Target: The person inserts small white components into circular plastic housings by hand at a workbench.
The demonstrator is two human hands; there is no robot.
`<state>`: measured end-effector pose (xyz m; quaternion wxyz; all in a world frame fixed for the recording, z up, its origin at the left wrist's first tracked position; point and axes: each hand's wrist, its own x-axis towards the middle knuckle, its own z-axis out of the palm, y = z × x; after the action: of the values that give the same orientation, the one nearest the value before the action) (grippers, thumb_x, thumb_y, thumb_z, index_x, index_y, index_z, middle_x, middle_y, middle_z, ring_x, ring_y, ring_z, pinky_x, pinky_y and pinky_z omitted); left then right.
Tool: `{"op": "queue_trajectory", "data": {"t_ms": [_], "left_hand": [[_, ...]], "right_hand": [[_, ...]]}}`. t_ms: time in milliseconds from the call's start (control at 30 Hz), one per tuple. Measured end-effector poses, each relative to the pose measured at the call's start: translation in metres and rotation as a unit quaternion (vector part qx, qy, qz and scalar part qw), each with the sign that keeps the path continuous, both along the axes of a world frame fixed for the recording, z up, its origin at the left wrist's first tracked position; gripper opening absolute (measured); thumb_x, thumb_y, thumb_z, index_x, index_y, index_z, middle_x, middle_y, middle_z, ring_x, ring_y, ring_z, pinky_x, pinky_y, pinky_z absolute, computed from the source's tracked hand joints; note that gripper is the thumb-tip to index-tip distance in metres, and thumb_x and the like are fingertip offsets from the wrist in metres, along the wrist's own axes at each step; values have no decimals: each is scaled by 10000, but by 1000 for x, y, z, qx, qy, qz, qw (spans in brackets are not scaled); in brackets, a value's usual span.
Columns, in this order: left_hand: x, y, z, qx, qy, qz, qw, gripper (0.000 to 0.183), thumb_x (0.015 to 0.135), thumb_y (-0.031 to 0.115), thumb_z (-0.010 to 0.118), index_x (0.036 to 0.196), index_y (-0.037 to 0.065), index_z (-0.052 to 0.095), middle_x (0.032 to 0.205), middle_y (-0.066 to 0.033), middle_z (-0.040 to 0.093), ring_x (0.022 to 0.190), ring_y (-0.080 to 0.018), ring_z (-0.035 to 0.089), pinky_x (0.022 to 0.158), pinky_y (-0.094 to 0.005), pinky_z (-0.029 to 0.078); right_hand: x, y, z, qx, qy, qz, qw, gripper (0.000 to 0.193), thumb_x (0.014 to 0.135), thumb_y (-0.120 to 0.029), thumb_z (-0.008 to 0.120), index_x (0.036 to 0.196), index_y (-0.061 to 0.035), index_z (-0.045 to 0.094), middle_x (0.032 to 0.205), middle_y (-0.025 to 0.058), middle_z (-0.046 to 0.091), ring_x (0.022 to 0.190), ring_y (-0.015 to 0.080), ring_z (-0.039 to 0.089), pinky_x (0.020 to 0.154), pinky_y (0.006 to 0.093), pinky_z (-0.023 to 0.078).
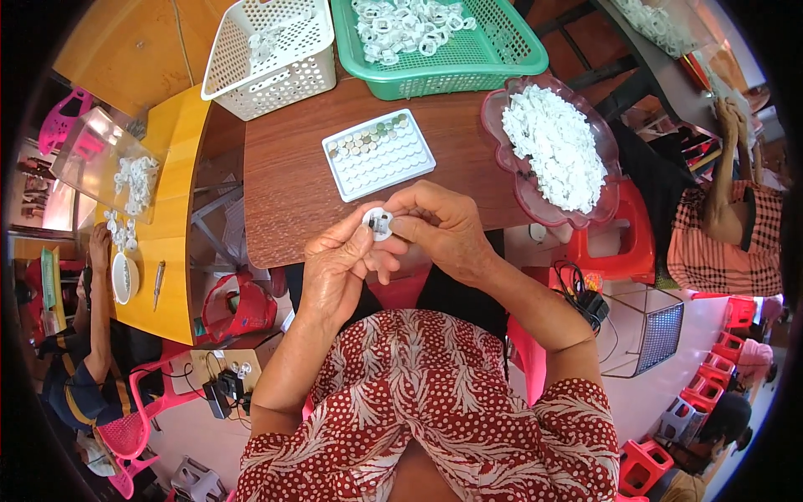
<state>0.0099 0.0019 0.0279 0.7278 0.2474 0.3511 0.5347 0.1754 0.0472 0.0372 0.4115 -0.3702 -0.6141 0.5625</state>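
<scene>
head view: the left hand [330,268] pinches a small round white part [381,229] between thumb and fingers; the right hand [447,234] meets it, thumb and fingertips at the part's right side. the hands are together on this part, raised by the near edge of the brown worktop [284,184]. dark detail shows in its centre; too small to identify.

beyond, a white tray [355,189] lies tilted mid-worktop, small round pieces [362,144] filling its far rows. at the right edge, a pink scalloped bowl [492,109] carries heaped white parts [556,151]. a green basket [443,87] of white rings [406,29] occupies the far edge; an off-white basket [280,99] stands at the far left corner.
</scene>
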Motion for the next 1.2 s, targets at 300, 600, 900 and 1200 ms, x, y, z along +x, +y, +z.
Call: {"op": "queue_trajectory", "data": {"t_ms": [300,600,900,1200], "left_hand": [[-13,-6,-10,-51,26,9,998,414,939,245,501,1201,-75,489,823,-248,650,606,-213,644,489,-276,486],[-22,-4,-16,-71,-3,18,997,420,925,246,533,1196,-74,504,836,-249,651,616,-217,649,495,-274,490],[-26,6,-21,-81,-21,14,996,412,931,252,522,1189,-69,514,838,-239,653,613,-219,645,494,-274,482],[-31,25,-17,-74,-23,13,997,417,926,251,529,1191,-71,516,836,-235,654,610,-206,645,493,-262,475]], "right_hand": [[9,42,-34,158,-156,-141,965,88,766,-17,623,851,4,634,796,76,604,716,160,579,651,264,448],[-13,103,-48,389,-347,-236,820,133,764,-47,612,892,-79,621,746,102,550,732,302,558,603,406,444],[-15,117,-48,413,-452,-195,766,121,738,-74,621,853,-106,633,723,93,509,719,270,544,576,396,443],[-15,123,-39,391,-422,-152,804,73,660,-20,592,720,-48,561,752,129,505,750,302,522,621,409,442]]}}
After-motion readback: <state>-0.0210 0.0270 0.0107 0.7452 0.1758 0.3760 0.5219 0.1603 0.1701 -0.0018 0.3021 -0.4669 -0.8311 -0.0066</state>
